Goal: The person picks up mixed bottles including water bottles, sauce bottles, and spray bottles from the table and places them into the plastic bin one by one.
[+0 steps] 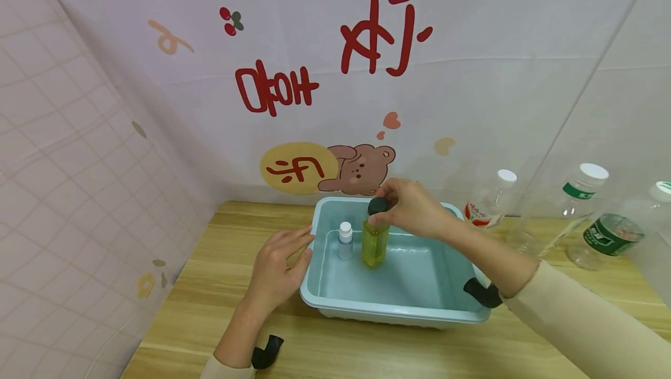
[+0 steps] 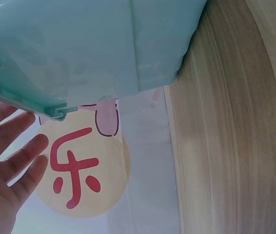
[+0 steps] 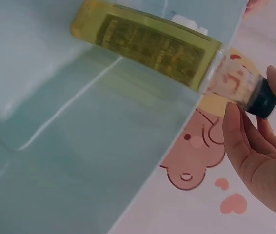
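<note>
My right hand (image 1: 414, 209) pinches the dark cap (image 3: 264, 99) of a clear bottle of yellow-green liquid (image 1: 374, 246). The bottle is upright inside a light blue plastic basin (image 1: 398, 310). In the right wrist view, thumb and fingers are at the cap, and a dark printed label shows on the bottle. A small clear bottle with a white cap (image 1: 345, 241) stands left of it in the basin. My left hand (image 1: 276, 267) is at the basin's left rim, fingers extended; in the left wrist view, the fingers (image 2: 23, 158) are spread beside the basin's outer wall.
Several clear plastic bottles stand right of the basin, one with a red label (image 1: 482, 215) and one with a green label (image 1: 610, 238). A printed cloth (image 1: 472, 47) hangs behind the wooden table (image 1: 230, 233). A black strap end (image 1: 267, 353) sticks out near my left wrist.
</note>
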Motion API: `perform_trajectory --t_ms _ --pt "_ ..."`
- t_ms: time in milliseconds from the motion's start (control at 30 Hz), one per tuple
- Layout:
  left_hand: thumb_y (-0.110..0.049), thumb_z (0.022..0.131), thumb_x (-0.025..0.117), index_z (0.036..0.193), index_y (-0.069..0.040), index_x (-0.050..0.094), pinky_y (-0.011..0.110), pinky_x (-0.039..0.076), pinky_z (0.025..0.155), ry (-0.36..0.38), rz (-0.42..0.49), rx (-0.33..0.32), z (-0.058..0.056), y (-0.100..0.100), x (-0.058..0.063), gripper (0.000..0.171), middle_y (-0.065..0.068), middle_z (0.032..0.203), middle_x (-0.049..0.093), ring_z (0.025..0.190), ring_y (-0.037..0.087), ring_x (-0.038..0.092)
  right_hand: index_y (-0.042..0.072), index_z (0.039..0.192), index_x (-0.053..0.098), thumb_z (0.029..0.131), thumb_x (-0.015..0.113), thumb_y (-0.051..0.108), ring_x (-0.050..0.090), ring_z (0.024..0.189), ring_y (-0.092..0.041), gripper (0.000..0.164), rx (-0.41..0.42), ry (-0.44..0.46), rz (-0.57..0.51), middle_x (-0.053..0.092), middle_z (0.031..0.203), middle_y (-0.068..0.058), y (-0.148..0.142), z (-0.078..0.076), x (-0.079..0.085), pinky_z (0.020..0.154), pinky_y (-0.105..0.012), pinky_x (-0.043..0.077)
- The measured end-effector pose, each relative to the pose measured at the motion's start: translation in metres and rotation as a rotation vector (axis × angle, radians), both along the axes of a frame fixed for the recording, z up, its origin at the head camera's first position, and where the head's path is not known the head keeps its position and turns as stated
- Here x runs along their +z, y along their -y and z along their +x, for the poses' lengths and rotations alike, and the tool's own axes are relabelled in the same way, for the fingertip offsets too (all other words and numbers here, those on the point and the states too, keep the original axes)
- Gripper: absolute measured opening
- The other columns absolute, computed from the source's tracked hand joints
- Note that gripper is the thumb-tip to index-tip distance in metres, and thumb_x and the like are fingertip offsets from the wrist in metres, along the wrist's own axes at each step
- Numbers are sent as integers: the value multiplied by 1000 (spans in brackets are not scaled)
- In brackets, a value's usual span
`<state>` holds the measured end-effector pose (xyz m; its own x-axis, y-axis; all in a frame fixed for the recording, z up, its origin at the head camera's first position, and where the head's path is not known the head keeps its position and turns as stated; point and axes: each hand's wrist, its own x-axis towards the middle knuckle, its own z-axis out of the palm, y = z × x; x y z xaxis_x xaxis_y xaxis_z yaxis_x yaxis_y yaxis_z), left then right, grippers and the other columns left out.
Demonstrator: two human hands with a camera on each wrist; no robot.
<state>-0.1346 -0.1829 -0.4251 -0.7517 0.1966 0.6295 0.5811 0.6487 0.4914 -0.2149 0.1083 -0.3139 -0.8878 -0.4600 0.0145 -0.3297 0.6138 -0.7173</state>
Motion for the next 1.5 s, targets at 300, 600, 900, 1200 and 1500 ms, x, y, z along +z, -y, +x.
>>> perform_trajectory --t_ms 300,600,900,1200,1500 --pt "-6 90 76 116 -3 80 51 59 91 -9 -5 4 1 0 1 27 11 130 73 114 27 68 2 114 66 91 83 24 69 104 -27 35 -45 -42 -23 69 112 -12 -9 4 22 88 -43 58" --pt "-3 88 77 115 -3 80 50 59 89 -44 1 -3 -2 1 -3 27 10 127 74 113 27 68 4 120 66 100 72 24 66 111 -27 29 -82 -90 -67 70 117 -10 -24 14 50 91 -45 55" --pt "-5 88 77 115 -4 80 50 59 90 -44 -5 2 -1 0 -2 27 10 128 74 114 27 68 7 129 67 100 73 30 71 107 -26 37 -150 -224 -117 69 124 -9 -51 29 67 84 -19 54" --pt "-4 88 76 115 -3 80 51 59 89 -46 -11 1 -1 1 -3 27 11 127 74 113 28 69 13 143 62 100 72 23 64 109 -20 45 -222 -350 -146 64 136 -8 -88 44 50 82 -11 49" --pt "-4 89 76 115 -2 80 50 59 90 -43 -9 -2 -2 0 -3 27 12 127 74 113 28 68 20 152 55 94 79 16 56 123 -9 63 -311 -505 -134 55 153 -4 -129 48 23 92 -10 37"
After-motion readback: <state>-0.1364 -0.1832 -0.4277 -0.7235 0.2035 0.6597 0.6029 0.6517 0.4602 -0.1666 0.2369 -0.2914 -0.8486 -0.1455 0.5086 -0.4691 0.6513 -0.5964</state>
